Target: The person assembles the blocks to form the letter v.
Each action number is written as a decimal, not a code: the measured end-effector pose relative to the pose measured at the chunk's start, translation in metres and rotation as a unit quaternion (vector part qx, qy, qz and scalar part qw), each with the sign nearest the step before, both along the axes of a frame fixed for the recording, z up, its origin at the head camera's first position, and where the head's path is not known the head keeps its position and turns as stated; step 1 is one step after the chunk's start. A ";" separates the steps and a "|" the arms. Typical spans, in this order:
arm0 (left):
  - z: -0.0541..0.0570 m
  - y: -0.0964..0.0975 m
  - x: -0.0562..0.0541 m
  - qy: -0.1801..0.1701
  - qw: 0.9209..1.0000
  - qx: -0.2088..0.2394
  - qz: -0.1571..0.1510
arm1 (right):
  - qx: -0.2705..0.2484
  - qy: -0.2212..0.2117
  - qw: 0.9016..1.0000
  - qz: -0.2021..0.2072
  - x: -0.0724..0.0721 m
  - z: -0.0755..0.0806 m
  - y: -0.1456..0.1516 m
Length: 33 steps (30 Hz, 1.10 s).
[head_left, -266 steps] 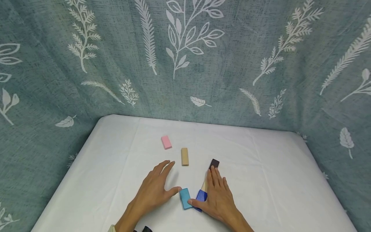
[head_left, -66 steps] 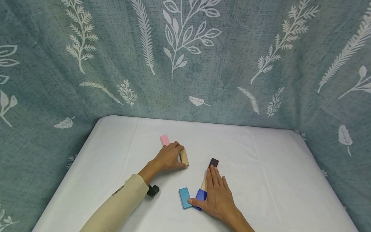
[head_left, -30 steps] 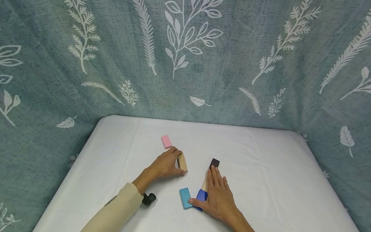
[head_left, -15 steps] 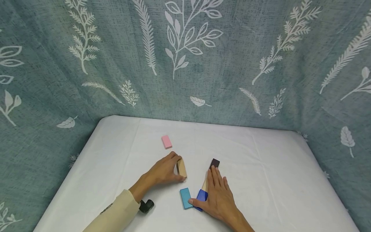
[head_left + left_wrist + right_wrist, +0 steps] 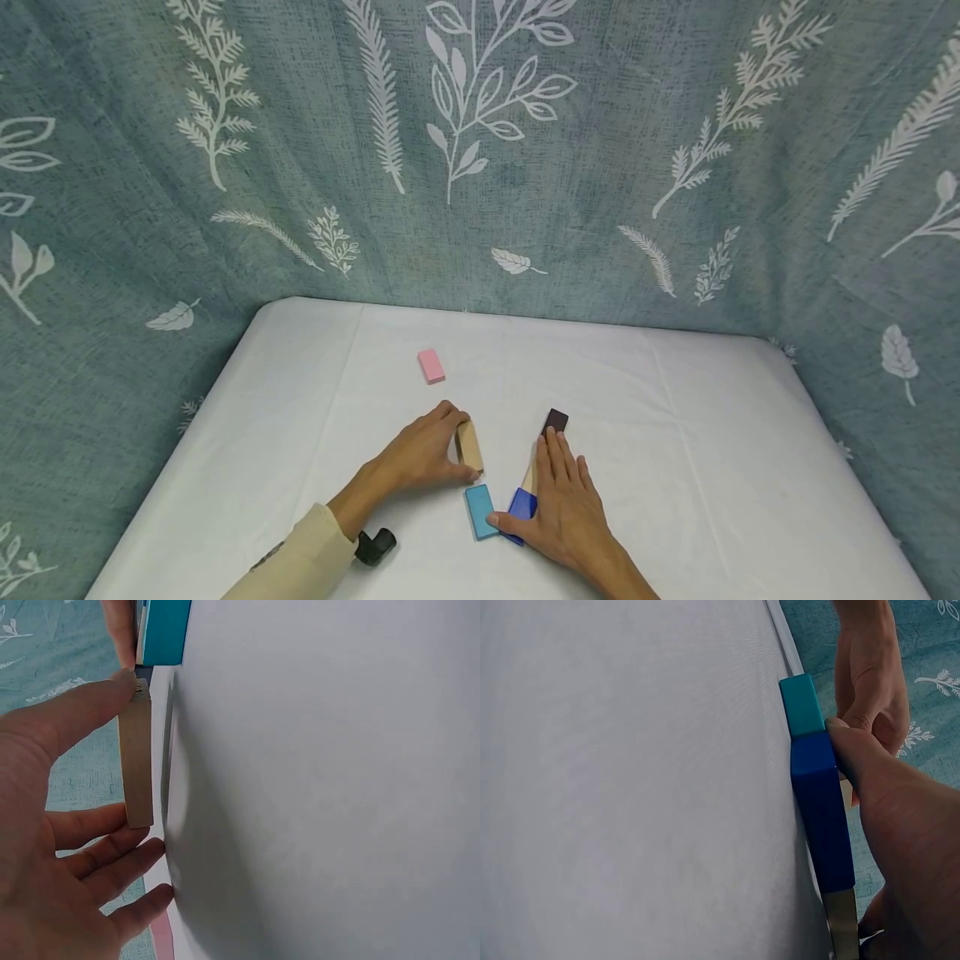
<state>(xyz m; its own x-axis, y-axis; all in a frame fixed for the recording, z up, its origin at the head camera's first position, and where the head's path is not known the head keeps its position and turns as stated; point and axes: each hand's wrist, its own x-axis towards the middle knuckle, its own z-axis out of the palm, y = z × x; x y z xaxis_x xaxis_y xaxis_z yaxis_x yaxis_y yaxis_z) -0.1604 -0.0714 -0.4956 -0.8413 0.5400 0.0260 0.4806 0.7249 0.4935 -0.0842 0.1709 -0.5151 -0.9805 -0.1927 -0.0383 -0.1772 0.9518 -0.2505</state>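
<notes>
My left hand pinches a natural-wood block end to end between thumb and fingertips. In the left wrist view this wooden block looks slightly raised off the white cloth. Just in front of it lies a light blue block. My right hand lies flat with straight fingers along a row of blocks, its thumb at the light blue one. The row shows a dark block by the fingertips, a partly covered pale wooden block and a dark blue block, which touches the light blue one.
A pink block lies farther back on the white-covered table. Under the left wrist a black device sticks out from the sleeve. A green leaf-patterned curtain hangs behind and beside the table.
My left hand has taken hold of the wooden block and brought it back from near the pink block, toward the light blue one. My right hand and the row beneath it have stayed put.
</notes>
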 end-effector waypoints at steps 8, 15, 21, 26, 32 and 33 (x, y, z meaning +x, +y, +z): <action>0.003 0.001 0.005 0.002 1.000 -0.006 -0.001 | -0.004 0.003 1.000 0.002 0.000 0.000 0.000; 0.002 0.001 0.008 0.006 1.000 -0.007 -0.006 | -0.005 0.008 1.000 0.001 -0.001 0.000 0.001; 0.002 0.001 0.008 0.013 1.000 -0.007 -0.014 | -0.007 0.004 1.000 -0.002 -0.001 0.001 0.000; 0.001 0.001 0.008 0.013 1.000 -0.011 -0.018 | -0.007 0.002 1.000 -0.002 -0.001 0.000 0.000; -0.001 0.001 0.009 0.016 1.000 -0.018 -0.019 | -0.009 0.003 1.000 0.000 -0.001 -0.001 0.001; -0.001 0.001 0.009 0.015 1.000 -0.020 -0.019 | -0.009 0.003 1.000 0.000 -0.001 -0.001 0.001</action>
